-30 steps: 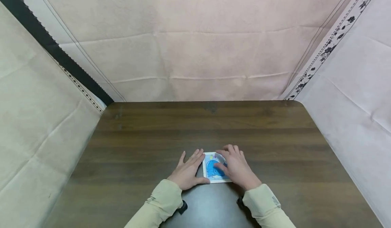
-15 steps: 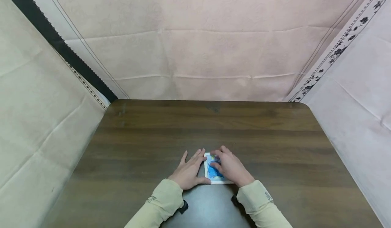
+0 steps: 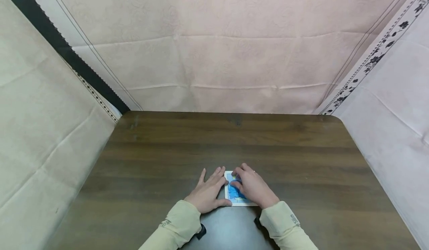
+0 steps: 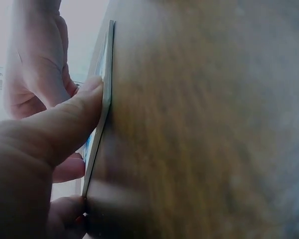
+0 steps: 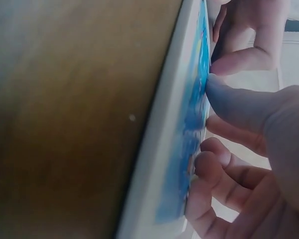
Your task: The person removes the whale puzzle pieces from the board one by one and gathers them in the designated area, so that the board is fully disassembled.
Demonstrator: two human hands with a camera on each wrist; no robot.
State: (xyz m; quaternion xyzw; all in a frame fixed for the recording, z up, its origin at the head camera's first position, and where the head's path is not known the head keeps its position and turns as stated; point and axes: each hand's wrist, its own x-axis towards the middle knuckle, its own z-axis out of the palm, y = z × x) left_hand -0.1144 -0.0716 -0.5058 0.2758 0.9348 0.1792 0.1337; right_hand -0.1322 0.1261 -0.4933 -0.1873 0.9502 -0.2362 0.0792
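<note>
A thin, flat board [image 3: 232,196] with a blue picture and a white border lies on the table in front of the person. My left hand [image 3: 208,194] rests at its left side, fingers spread and mostly straight. In the left wrist view its thumb [image 4: 82,112] touches the board's near edge. Over the picture is my right hand [image 3: 255,187], fingers bent and thumb apart from them. The right wrist view has the right thumb [image 5: 239,102] and bent fingertips touching the picture side. Whether they pinch anything there cannot be told. The right hand hides the board's right part.
The brown wooden table [image 3: 167,149] extends beyond the hands to its far edge. Pale cloth [image 3: 214,63] hangs behind it, with more on both sides. A grey surface [image 3: 224,227] shows between the forearms.
The right hand has moved left across the picture, covering more of its middle. Its fingers are more bent. The left hand stays at the board's left side; the view has shifted slightly.
</note>
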